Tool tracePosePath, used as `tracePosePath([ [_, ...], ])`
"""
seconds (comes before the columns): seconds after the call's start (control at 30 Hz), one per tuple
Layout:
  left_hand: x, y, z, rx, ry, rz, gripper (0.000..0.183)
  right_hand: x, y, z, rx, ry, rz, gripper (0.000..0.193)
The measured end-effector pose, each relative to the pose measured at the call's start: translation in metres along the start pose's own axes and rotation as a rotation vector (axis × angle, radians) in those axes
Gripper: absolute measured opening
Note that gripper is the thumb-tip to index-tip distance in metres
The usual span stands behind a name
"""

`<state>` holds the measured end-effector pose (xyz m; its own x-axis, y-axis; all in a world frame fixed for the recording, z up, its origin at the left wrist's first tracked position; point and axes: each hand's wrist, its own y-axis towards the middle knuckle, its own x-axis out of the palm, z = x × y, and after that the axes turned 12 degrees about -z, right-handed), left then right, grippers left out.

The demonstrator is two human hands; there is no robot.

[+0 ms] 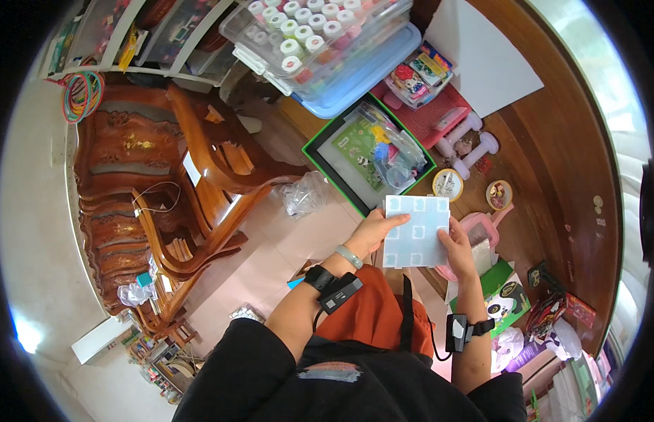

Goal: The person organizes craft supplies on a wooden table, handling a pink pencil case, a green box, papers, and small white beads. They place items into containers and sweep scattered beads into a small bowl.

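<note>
Both my hands hold a light blue sheet with pale square patches on it, above my lap. My left hand grips its left edge, thumb on top and fingers behind. My right hand pinches the right edge the same way, thumb on the face. The fingers behind the sheet are hidden, and I cannot tell whether it is one sheet or a thin stack. Just beyond it lies a green-rimmed black box with a green booklet and a clear plastic bag inside.
Round tubs, lilac dumbbells and a pink basket sit on the wooden surface to the right. A clear bin of white-capped bottles stands at the back. Carved wooden chairs and a crumpled plastic bag are left.
</note>
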<state>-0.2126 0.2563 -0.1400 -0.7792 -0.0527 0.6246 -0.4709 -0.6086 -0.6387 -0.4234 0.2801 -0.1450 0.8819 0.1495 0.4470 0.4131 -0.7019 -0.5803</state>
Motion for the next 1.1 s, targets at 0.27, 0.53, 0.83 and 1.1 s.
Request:
tracePosePath([
  [0.27,-0.032,0.000,0.012,0.270,0.012,0.301,0.024,-0.089,-0.024,0.096,-0.009,-0.265,0.410,0.035],
  [0.53,-0.017,0.006,0.002,0.079,0.122,0.319,0.020,-0.077,0.033,0.178,0.225,-0.246,0.583,0.041],
  [0.83,-0.016,0.033,-0.018,-0.026,0.142,0.251,0.020,-0.092,0.070,0.249,0.472,-0.352,0.652,0.048],
  [1.1,0.003,0.053,-0.009,-0.031,0.202,0.201,0.020,-0.109,0.024,0.183,0.335,-0.501,0.746,0.029],
])
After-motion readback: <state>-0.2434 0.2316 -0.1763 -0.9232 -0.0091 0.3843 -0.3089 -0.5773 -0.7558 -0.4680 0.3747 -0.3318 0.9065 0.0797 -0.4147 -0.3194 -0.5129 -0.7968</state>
